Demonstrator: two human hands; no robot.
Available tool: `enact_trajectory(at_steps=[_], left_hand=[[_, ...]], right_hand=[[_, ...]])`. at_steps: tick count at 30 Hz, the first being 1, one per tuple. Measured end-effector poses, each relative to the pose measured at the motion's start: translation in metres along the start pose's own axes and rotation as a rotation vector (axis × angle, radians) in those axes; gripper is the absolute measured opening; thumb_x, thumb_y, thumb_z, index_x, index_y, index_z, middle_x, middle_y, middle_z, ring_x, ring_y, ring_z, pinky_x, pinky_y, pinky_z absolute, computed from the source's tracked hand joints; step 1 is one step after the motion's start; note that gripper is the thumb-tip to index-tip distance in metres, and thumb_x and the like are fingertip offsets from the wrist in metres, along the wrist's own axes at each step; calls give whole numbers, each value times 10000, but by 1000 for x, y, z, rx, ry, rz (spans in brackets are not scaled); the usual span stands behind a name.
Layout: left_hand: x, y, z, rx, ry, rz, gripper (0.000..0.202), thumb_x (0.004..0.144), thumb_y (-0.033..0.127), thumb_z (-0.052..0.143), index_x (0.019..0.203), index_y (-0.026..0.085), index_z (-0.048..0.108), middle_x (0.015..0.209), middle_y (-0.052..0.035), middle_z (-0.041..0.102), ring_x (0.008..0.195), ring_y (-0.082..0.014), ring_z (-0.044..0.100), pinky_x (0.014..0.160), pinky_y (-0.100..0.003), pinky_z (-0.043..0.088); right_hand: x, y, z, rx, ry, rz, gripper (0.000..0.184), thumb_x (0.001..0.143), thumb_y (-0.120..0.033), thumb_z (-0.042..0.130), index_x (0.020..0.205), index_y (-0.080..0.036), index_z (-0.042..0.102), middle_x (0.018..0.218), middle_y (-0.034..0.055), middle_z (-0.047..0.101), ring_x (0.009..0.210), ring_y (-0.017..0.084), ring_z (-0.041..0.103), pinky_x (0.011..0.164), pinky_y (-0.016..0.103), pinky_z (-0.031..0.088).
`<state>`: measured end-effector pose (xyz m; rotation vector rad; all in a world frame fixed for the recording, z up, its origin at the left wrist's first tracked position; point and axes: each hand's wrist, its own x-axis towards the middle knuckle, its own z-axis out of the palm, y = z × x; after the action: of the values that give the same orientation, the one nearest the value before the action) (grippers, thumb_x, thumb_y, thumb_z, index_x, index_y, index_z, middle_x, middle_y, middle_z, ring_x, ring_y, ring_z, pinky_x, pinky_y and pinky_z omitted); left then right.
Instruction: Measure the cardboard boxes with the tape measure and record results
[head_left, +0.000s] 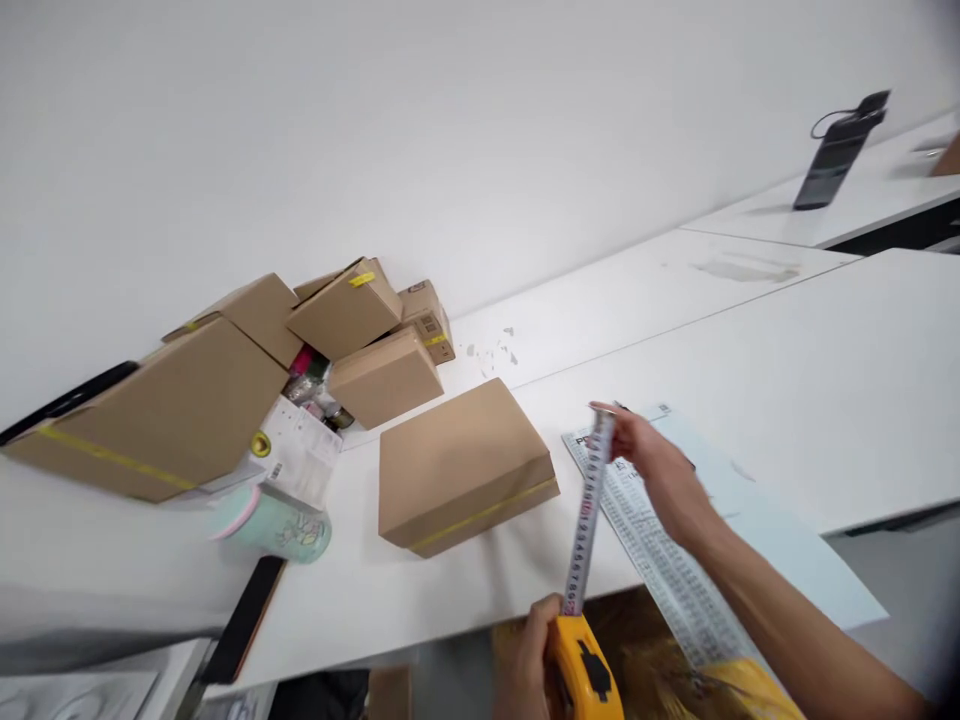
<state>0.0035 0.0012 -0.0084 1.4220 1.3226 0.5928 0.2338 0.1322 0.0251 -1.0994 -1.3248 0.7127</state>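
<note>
My left hand (534, 655) is closed around the yellow case of a tape measure (586, 675) at the table's front edge. From the case a length of white blade (583, 540) runs up to my right hand (643, 455), whose fingers pinch its end. A brown cardboard box (465, 460) with a strip of yellow tape along its side lies on the table, left of the blade and apart from it. Beneath my right hand and forearm is a pale blue sheet with a printed chart (660, 545).
Several cardboard boxes (352, 310) are stacked at the back left by the wall. A mint-green tumbler (292, 525) with a pink rim stands near the left edge. At the far right is a dark water bottle (836, 160). A brown-lined bin (637, 650) sits below the front edge.
</note>
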Motion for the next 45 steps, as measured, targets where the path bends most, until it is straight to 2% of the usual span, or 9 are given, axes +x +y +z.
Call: enact_trajectory(at_steps=[6, 10, 15, 21, 25, 30, 34, 40, 45], left_hand=[[13, 0, 12, 270, -175, -30, 629, 704, 317, 755, 1309, 256, 594, 981, -37, 693, 896, -259, 644, 834, -354, 509], [20, 8, 24, 180, -243, -33, 1110, 530, 223, 847, 1515, 287, 339, 1406, -102, 576, 1243, -337, 565, 1055, -443, 436], [29, 43, 41, 167, -129, 28, 862, 557, 186, 808, 1337, 252, 446, 1182, -68, 651, 1034, -271, 642, 910, -389, 520], [77, 69, 51, 457, 74, 218, 753, 733, 260, 748, 1383, 243, 369, 1219, -64, 659, 1049, -236, 658, 932, -361, 533], [137, 77, 62, 732, 164, 250, 720, 770, 223, 712, 1399, 179, 367, 1225, -126, 643, 1137, -293, 622, 998, -419, 501], [197, 78, 69, 915, 210, 241, 672, 755, 101, 677, 1379, 99, 426, 1155, -176, 644, 1129, -347, 609, 989, -479, 488], [220, 72, 64, 990, 256, 241, 694, 779, 119, 685, 1417, 82, 415, 1158, -188, 651, 1122, -348, 629, 972, -478, 509], [229, 71, 86, 1017, 216, 434, 639, 911, 154, 544, 1504, 39, 336, 1574, -244, 401, 1514, -360, 281, 1206, -537, 314], [236, 60, 125, 1004, 114, 550, 562, 964, 325, 537, 1451, 57, 450, 1548, -191, 481, 1478, -314, 380, 1200, -481, 374]], right_hand=[[-21, -11, -74, 63, 60, 172, 280, 943, -520, 623, 1017, -286, 758, 711, 13, 583, 670, 166, 531, 578, 283, 451], [-51, -9, -68, 80, -102, 122, 199, 923, -462, 672, 957, -296, 776, 748, 24, 631, 660, 165, 582, 561, 285, 500], [-74, -1, -50, -9, -307, 9, 165, 935, -410, 662, 1002, -310, 774, 970, 74, 694, 929, 232, 661, 770, 379, 575], [6, 57, -84, -497, -65, 192, 292, 959, -491, 524, 868, -235, 631, 837, 67, 711, 728, 218, 647, 674, 366, 508], [66, 100, -81, -857, -186, 346, 302, 911, -490, 553, 1019, -212, 599, 874, 105, 733, 796, 295, 673, 664, 377, 450], [84, 124, -70, -754, -326, 285, 260, 861, -255, 566, 1099, -201, 658, 978, 132, 760, 879, 302, 697, 732, 385, 476], [85, 125, -97, -578, -364, 247, 406, 954, -251, 368, 1231, -207, 663, 986, 90, 771, 883, 239, 714, 790, 375, 533], [86, 115, -127, -16, -178, 175, 346, 909, -391, 634, 1215, -230, 626, 1006, 75, 744, 1016, 243, 681, 923, 417, 523], [85, 123, -108, -150, -10, 141, 309, 843, -472, 741, 944, -248, 554, 831, 0, 654, 787, 183, 605, 757, 342, 484]])
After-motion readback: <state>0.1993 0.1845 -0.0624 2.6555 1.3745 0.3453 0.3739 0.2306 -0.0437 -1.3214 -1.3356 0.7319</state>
